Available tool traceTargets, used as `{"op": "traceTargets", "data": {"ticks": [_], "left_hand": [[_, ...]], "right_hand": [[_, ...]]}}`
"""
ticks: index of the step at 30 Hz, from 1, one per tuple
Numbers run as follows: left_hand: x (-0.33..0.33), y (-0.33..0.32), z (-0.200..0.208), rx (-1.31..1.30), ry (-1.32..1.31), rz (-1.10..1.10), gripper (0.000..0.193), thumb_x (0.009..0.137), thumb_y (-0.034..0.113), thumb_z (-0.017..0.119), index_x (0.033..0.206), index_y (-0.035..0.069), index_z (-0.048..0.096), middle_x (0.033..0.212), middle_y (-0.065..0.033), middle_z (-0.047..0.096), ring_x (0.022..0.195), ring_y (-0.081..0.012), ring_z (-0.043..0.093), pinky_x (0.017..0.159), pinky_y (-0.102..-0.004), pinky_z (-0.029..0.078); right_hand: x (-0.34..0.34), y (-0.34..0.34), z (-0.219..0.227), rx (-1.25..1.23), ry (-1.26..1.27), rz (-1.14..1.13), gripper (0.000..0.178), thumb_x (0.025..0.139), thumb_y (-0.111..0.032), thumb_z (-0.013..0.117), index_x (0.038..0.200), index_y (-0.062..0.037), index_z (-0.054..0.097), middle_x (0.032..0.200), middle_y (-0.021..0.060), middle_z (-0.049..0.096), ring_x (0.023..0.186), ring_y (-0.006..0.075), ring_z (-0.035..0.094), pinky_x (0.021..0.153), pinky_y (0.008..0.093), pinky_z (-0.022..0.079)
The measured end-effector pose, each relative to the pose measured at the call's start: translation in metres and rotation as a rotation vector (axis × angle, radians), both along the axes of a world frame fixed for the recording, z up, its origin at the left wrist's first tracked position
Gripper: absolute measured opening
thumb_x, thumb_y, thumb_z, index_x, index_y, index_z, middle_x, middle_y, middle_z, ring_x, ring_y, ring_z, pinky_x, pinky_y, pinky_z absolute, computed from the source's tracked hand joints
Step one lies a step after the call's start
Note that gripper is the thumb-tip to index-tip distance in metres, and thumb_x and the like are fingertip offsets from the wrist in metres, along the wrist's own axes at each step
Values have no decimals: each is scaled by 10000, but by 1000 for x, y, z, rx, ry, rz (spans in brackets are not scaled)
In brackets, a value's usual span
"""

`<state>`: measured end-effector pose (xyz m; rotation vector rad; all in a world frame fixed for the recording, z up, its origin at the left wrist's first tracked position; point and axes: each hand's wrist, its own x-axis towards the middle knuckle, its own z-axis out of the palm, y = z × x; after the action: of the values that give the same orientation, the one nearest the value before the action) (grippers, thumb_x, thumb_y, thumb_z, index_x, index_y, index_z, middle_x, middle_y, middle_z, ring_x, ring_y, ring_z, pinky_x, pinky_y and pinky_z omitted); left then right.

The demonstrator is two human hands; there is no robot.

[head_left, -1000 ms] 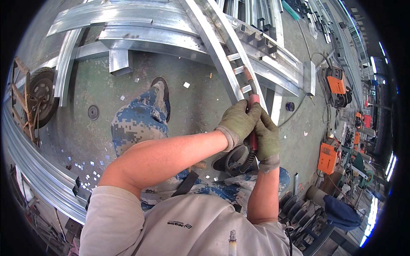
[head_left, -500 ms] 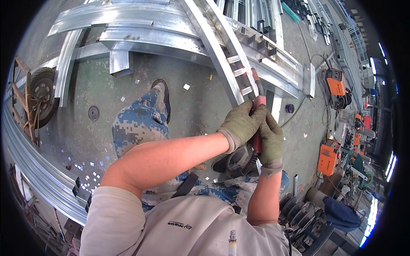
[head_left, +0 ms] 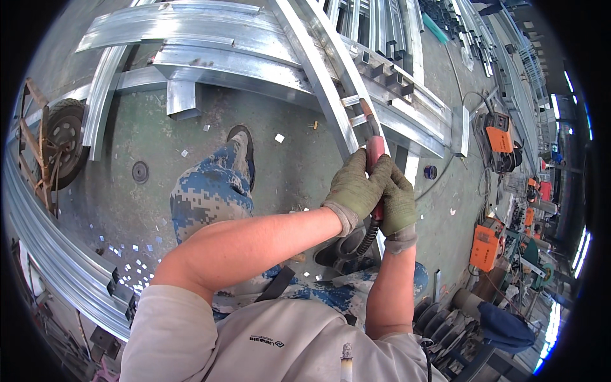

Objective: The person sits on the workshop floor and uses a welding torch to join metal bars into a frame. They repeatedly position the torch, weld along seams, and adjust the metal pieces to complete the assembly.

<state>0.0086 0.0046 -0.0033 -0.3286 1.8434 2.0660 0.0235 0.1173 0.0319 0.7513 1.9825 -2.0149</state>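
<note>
Both my hands, in green work gloves, are wrapped round a red-handled welding torch [head_left: 375, 148]. My left hand [head_left: 356, 186] grips it from the left side, and my right hand [head_left: 398, 200] closes round it from the right. From the torch's lower end a black ribbed cable sleeve [head_left: 368, 239] curves down. The copper-coloured nozzle [head_left: 365, 107] lies over a ladder-like steel frame [head_left: 319, 79], near one of its short cross pieces [head_left: 351, 100]. Whether the tip touches the metal I cannot tell.
Long steel channels [head_left: 229, 63] lie beneath the frame, with more stacked at the left [head_left: 60, 267]. A wheeled cart's tyre [head_left: 67, 145] stands at far left. Orange welding machines [head_left: 499, 139] are at the right. A small round tin [head_left: 431, 172] and scattered metal bits [head_left: 130, 270] lie on the floor.
The torch has shifted slightly left, its nozzle now lying across the cross pieces instead of beside the frame's right rail. Both hands have moved a little left and down with it.
</note>
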Motion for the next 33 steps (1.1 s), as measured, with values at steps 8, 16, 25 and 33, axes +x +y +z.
{"op": "traceTargets", "data": {"ticks": [8, 16, 25, 33], "left_hand": [[-9, -3, -2, 99, -86, 4, 483, 1044, 432, 618, 1267, 5, 642, 1037, -152, 735, 868, -211, 699, 729, -362, 575], [-12, -5, 4, 59, -82, 2, 506, 1041, 439, 606, 1286, -4, 639, 1051, -174, 736, 882, -228, 713, 738, -370, 579], [-14, -7, 5, 80, -101, -1, 497, 1038, 430, 616, 1264, -12, 645, 1023, -167, 732, 828, -215, 707, 685, -362, 573], [-8, -5, 5, 95, -107, -19, 470, 1039, 420, 620, 1227, -10, 647, 988, -153, 727, 786, -204, 688, 640, -356, 556]], "right_hand": [[-10, -6, 0, 17, -20, 30, 403, 999, -150, 690, 1369, 3, 641, 1165, 70, 719, 963, 150, 684, 841, 294, 569], [-12, -3, -2, 12, -34, 23, 393, 975, -120, 719, 1343, 3, 655, 1122, 63, 732, 918, 152, 696, 797, 297, 583], [-16, -5, 4, 42, -57, 45, 380, 981, -101, 691, 1344, 6, 651, 1127, 73, 730, 929, 159, 698, 810, 295, 579], [-7, -1, 0, 61, -32, 37, 416, 1003, -136, 670, 1389, 13, 624, 1171, 87, 724, 953, 158, 696, 811, 289, 576]]}}
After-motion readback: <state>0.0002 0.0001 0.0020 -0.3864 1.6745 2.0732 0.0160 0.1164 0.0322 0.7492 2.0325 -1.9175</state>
